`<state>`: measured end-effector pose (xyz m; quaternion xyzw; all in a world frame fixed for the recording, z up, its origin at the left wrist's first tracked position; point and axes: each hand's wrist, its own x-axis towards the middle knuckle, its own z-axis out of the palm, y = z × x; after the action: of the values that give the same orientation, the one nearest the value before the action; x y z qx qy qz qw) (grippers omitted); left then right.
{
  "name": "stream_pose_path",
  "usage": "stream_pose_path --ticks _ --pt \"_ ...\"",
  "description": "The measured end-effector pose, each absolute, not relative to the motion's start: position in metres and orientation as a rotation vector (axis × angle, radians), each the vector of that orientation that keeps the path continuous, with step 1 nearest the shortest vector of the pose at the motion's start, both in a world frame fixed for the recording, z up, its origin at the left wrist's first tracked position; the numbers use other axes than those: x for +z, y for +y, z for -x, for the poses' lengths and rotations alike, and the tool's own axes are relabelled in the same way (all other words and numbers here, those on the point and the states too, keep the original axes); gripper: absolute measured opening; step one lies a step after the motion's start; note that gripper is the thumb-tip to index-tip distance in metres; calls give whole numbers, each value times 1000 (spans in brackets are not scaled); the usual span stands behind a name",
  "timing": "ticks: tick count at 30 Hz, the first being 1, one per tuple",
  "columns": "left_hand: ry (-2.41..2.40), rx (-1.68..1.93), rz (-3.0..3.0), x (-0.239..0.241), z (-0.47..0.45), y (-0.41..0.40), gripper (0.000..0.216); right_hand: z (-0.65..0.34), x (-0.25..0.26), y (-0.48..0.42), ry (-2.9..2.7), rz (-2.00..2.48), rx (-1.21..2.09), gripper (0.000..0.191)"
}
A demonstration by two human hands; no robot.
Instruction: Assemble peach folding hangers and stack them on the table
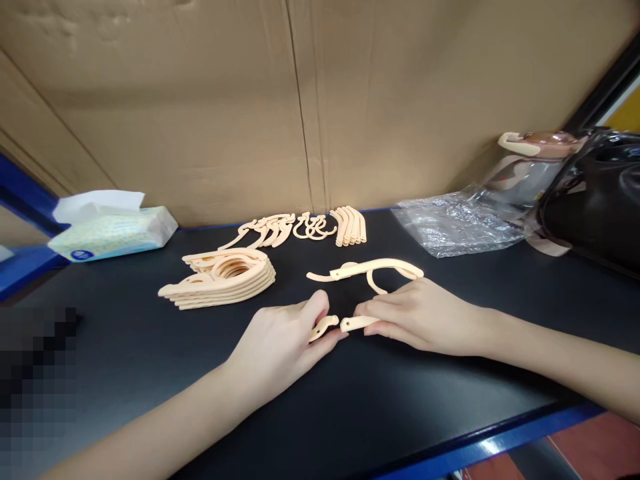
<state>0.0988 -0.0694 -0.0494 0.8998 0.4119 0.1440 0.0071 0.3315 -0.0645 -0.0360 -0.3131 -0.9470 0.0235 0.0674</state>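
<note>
My left hand (285, 347) pinches a small curved peach plastic piece (324, 326) low over the black table (400, 400). My right hand (425, 317) grips a second short peach piece (356, 323), its end almost touching the left one. Just behind my right hand lies a long curved peach hanger part (373, 270) with a hook. A stack of assembled peach hangers (223, 278) sits to the left of it. Rows of loose peach parts (300, 229) lie further back by the cardboard wall.
A tissue pack (113, 231) rests at the back left. Crumpled clear plastic wrap (457, 223), a clear bottle (530, 170) and a dark bag (595, 207) crowd the back right. Cardboard (300, 100) walls the rear; a blue edge (500, 443) rims the table front.
</note>
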Motion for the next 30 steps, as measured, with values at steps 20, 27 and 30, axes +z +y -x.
stream_pose_path --ticks 20,27,30 --pt "1074 299 -2874 -42 -102 -70 28 -332 -42 -65 -2845 827 -131 35" --pt "964 145 -2986 -37 -101 -70 24 -332 -46 -67 -2800 744 -234 33" --pt "963 124 -3003 -36 -102 -71 23 -332 -46 -68 -2752 702 -282 32"
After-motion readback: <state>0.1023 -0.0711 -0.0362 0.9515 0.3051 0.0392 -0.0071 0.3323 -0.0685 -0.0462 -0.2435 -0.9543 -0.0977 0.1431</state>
